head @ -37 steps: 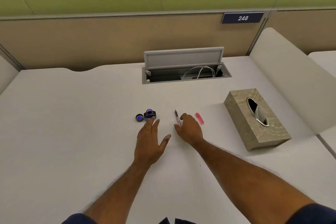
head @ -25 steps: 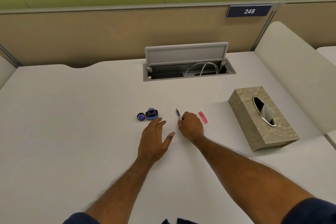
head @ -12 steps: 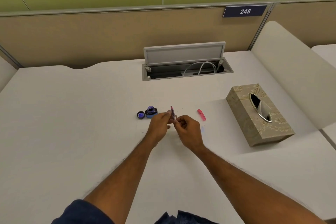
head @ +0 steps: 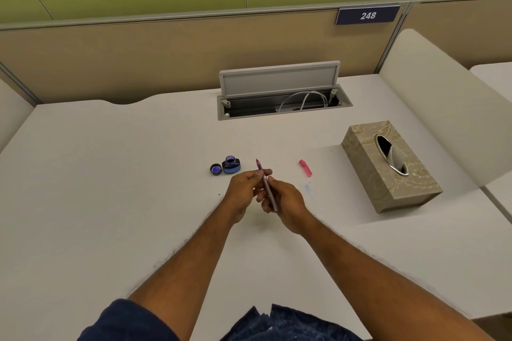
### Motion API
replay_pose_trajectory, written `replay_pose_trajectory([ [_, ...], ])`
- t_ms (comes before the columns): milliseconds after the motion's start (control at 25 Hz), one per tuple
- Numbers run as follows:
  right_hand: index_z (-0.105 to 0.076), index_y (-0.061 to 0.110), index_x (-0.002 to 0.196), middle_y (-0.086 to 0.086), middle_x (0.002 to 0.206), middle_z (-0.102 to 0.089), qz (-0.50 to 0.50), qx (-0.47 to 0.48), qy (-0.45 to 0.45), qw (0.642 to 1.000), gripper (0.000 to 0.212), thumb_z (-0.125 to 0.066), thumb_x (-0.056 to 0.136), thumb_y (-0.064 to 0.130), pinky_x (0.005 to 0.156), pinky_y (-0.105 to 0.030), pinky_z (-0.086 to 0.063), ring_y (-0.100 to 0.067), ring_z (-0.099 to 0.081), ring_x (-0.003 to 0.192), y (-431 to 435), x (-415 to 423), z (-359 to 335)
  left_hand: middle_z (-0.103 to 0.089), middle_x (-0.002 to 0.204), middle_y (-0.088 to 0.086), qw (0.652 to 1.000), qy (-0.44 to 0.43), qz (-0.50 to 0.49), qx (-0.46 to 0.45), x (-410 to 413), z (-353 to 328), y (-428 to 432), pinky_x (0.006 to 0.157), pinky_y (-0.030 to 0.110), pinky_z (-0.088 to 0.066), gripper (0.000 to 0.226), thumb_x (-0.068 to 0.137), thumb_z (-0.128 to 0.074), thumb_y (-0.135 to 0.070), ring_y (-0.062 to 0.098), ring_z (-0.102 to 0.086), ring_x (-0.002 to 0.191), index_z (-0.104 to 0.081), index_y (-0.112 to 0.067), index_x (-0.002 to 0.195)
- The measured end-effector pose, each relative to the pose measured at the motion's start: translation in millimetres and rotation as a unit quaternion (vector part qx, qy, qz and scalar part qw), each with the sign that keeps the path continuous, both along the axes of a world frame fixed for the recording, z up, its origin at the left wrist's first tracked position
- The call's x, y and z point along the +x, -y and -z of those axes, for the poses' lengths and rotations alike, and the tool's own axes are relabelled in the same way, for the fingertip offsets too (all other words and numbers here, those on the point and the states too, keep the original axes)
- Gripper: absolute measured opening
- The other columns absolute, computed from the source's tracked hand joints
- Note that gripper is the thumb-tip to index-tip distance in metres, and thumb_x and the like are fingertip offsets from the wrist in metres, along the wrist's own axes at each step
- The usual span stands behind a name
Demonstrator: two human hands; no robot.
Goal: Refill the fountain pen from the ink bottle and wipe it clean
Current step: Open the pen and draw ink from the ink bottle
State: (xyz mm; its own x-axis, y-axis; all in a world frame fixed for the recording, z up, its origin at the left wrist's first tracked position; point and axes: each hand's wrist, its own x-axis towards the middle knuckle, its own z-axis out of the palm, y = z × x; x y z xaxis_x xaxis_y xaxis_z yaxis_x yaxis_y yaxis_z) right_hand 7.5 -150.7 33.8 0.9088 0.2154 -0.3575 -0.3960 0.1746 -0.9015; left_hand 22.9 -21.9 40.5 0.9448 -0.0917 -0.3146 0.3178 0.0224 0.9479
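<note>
Only readable text I see: "248", white digits on a dark blue plate [head: 367, 15] mounted on the partition [head: 166, 58], up and right of the cable hatch [head: 279, 91].

This is looking like an open-plan office workstation. A beige partition panel [head: 138, 58] is closing off the back of a white desk [head: 110, 174] and carrying a number plate reading 248 [head: 367, 15]. A flip-up cable hatch [head: 279, 80] is standing open in the desktop, exposing a white cable [head: 303, 98]. A tissue box [head: 388, 171] is sitting on the right.
</note>
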Motion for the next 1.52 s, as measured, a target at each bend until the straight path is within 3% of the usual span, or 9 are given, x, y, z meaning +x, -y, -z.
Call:
replay_pose_trajectory([
  [200, -0.071, 0.008, 0.090, -0.006, 0.069, -0.063, 0.051, 0.034, -0.013, 0.998, 0.032, -0.048, 0.100, 0.027, 0.060, -0.025, -0.047, -0.014, -0.054, 0.057, -4, -5, -2, -0.072, 0.099, 0.008, 0.999, 0.003, -0.028, 0.019, -4, -6, 5, 0.096, 0.037, -0.050, 0.029, 0.100, -0.045, -0.022, 0.020, -0.064, 0.099, -0.074, -0.019, 0.101],
  [360, -0.072, 0.009, 0.092, -0.007, 0.074, -0.068, 0.062, -0.010, 0.019, 0.998, 0.021, -0.061, 0.094, 0.026, 0.069, -0.029, -0.051, -0.015, -0.059, 0.065, -5, -7, -2, -0.069, 0.114, 0.004, 0.998, 0.020, -0.040, 0.047, -5, -9, 6, 0.102, 0.041, -0.048, 0.027, 0.099, -0.047, -0.022, 0.021, -0.061, 0.114, -0.074, -0.021, 0.102],
  [440, -0.067, 0.005, 0.097, -0.009, 0.075, -0.065, 0.069, 0.013, 0.019, 0.997, 0.018, -0.065, 0.091, 0.022, 0.062, -0.027, -0.049, -0.016, -0.054, 0.063, -3, -7, -3, -0.068, 0.118, 0.005, 0.998, 0.028, -0.034, 0.050, -5, -10, 6, 0.103, 0.042, -0.047, 0.027, 0.099, -0.047, -0.022, 0.021, -0.059, 0.116, -0.073, -0.019, 0.105],
  [560, -0.062, 0.008, 0.101, -0.010, 0.072, -0.056, 0.036, 0.055, -0.020, 0.998, 0.021, -0.057, 0.096, 0.027, 0.049, -0.023, -0.034, -0.012, -0.042, 0.053, 0, -5, -7, -0.070, 0.114, 0.004, 0.998, 0.029, -0.028, 0.057, -7, -10, 7, 0.103, 0.039, -0.046, 0.028, 0.099, -0.047, -0.022, 0.018, -0.061, 0.113, -0.072, -0.019, 0.108],
  [680, -0.069, 0.010, 0.094, -0.008, 0.069, -0.056, 0.016, 0.049, -0.021, 0.998, 0.037, -0.040, 0.102, 0.031, 0.049, -0.023, -0.034, -0.011, -0.041, 0.052, -1, -4, -10, -0.073, 0.098, 0.007, 0.998, 0.028, -0.042, 0.045, -8, -11, 8, 0.105, 0.041, -0.046, 0.028, 0.099, -0.046, -0.022, 0.017, -0.066, 0.100, -0.073, -0.018, 0.106],
  [920, -0.060, -0.004, 0.107, -0.007, 0.073, -0.070, 0.021, -0.033, 0.040, 0.998, 0.023, -0.060, 0.093, 0.014, 0.056, -0.028, -0.042, -0.015, -0.052, 0.057, -1, -6, -11, -0.069, 0.118, 0.005, 0.995, 0.043, -0.039, 0.080, -7, -10, 6, 0.103, 0.045, -0.047, 0.028, 0.099, -0.048, -0.025, 0.024, -0.061, 0.115, -0.072, -0.017, 0.110],
  [1160, -0.071, 0.010, 0.091, -0.010, 0.071, -0.066, 0.025, -0.071, 0.071, 0.995, 0.035, -0.040, 0.100, 0.022, 0.051, -0.025, -0.034, -0.012, -0.045, 0.055, -4, -3, -12, -0.073, 0.103, 0.000, 0.993, 0.058, -0.061, 0.082, -7, -9, 6, 0.100, 0.035, -0.046, 0.026, 0.098, -0.050, -0.025, 0.015, -0.064, 0.107, -0.072, -0.018, 0.109],
  [1360, -0.065, 0.005, 0.099, -0.008, 0.081, -0.070, 0.038, -0.090, 0.094, 0.991, 0.020, -0.059, 0.095, 0.024, 0.062, -0.027, -0.052, -0.016, -0.064, 0.067, -4, 0, -8, -0.071, 0.110, -0.002, 0.992, 0.059, -0.079, 0.083, -6, -11, 3, 0.094, 0.029, -0.047, 0.025, 0.097, -0.052, -0.025, 0.014, -0.062, 0.111, -0.073, -0.019, 0.109],
  [1520, -0.056, 0.008, 0.106, -0.008, 0.076, -0.067, 0.068, -0.106, 0.106, 0.986, 0.021, -0.065, 0.090, 0.020, 0.058, -0.026, -0.044, -0.012, -0.055, 0.060, -6, 2, -4, -0.071, 0.113, 0.000, 0.992, 0.055, -0.083, 0.083, -7, -15, 4, 0.098, 0.031, -0.046, 0.025, 0.096, -0.053, -0.025, 0.015, -0.060, 0.112, -0.072, -0.017, 0.110],
])
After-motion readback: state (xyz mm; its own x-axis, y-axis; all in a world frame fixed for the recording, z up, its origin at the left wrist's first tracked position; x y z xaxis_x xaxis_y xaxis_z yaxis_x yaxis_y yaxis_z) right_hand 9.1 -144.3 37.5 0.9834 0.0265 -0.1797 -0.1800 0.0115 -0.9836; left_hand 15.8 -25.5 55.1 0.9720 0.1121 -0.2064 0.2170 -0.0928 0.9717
